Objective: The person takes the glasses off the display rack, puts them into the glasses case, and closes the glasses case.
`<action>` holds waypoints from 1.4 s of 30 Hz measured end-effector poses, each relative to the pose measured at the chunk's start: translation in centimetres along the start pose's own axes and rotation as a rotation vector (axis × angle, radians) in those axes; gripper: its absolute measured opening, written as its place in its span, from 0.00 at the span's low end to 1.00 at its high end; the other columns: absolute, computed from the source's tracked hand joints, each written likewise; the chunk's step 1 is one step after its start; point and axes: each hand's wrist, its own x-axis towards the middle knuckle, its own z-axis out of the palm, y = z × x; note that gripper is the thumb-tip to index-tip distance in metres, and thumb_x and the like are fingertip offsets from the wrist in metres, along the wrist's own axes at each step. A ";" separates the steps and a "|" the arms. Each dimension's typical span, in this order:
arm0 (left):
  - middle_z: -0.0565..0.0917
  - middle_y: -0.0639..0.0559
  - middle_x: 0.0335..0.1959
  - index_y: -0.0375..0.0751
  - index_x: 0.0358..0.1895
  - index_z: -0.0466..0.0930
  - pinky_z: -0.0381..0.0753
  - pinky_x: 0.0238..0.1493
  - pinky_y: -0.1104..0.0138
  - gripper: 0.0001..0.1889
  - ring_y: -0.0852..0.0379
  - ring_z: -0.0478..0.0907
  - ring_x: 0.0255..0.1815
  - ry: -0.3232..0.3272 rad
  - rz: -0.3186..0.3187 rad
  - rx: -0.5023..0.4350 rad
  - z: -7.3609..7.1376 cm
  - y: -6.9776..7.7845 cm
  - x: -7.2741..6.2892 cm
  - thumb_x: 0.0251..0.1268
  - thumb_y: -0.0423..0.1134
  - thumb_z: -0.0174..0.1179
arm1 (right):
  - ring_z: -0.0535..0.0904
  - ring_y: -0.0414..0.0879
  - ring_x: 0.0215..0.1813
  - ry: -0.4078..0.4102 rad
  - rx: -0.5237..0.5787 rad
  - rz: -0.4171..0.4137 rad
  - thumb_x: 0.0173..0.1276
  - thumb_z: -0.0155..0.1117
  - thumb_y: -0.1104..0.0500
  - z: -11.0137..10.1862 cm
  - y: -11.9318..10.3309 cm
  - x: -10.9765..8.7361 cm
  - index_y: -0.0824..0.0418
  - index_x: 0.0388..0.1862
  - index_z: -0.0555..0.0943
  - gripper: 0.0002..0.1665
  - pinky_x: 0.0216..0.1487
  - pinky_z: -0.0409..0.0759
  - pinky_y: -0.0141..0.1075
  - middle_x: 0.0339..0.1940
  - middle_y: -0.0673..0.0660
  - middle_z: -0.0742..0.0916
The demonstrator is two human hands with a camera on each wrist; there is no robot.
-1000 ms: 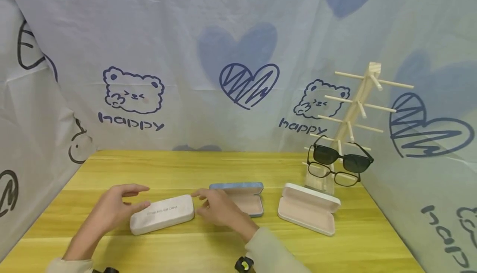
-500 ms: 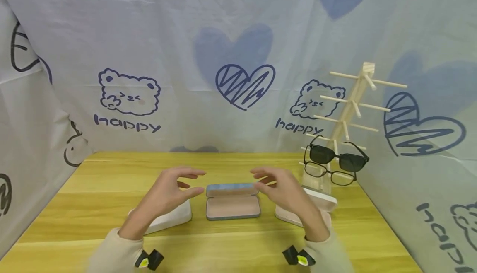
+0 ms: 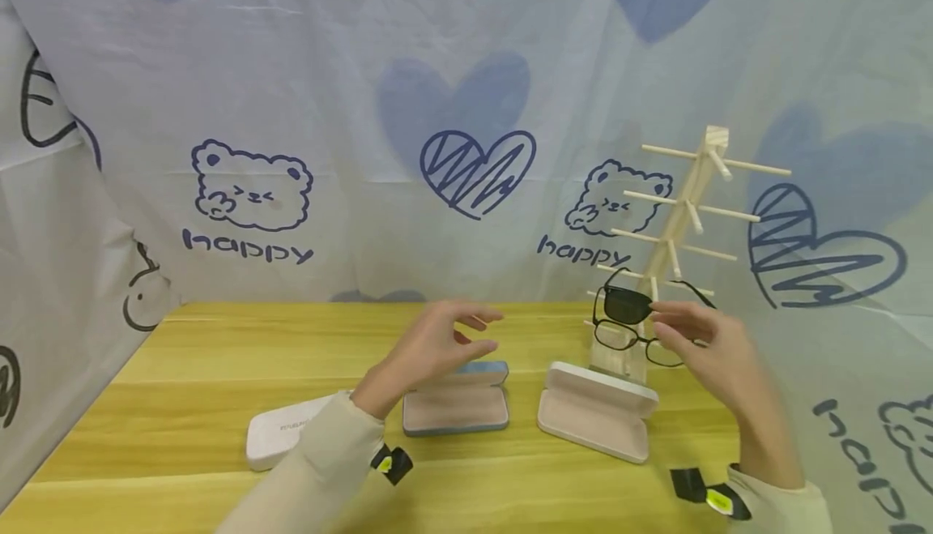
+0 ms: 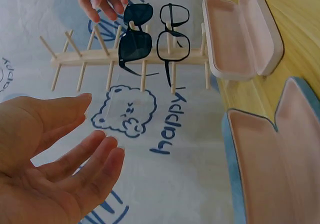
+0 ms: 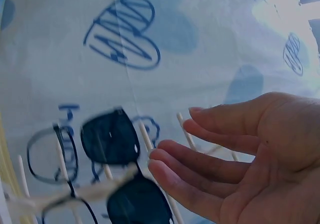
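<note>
A pair of black sunglasses [image 3: 627,307] hangs on the wooden peg stand [image 3: 672,246], directly above black-rimmed clear glasses [image 3: 615,336]. My right hand [image 3: 717,352] is at the sunglasses, overlapping their right lens in the head view. In the right wrist view its fingers [image 5: 200,164] are spread loosely beside the dark lenses, with nothing between them. Over the blue case [image 3: 455,412], which lies with its lid up, my left hand [image 3: 437,343] hovers with relaxed fingers and holds nothing. A white case [image 3: 594,425], lid raised, lies in front of the stand.
A closed white case [image 3: 280,433] lies at the left, partly hidden by my left sleeve [image 3: 313,461]. Several bare pegs [image 3: 758,168] stick out from the upper stand. A printed cloth [image 3: 350,113] hangs behind the wooden table [image 3: 240,348].
Both hands have moved right: the left from the closed white case to above the blue case, the right from beside the blue case to the sunglasses. The cases have stayed put.
</note>
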 end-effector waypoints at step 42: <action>0.83 0.50 0.67 0.48 0.68 0.80 0.86 0.51 0.72 0.20 0.52 0.87 0.57 -0.170 0.025 0.009 9.3 4.9 13.3 0.77 0.40 0.61 | 0.72 0.16 0.27 0.083 -0.070 0.295 0.79 0.60 0.50 -1.6 5.9 1.9 0.70 0.69 0.77 0.30 0.50 0.87 0.42 0.56 0.75 0.86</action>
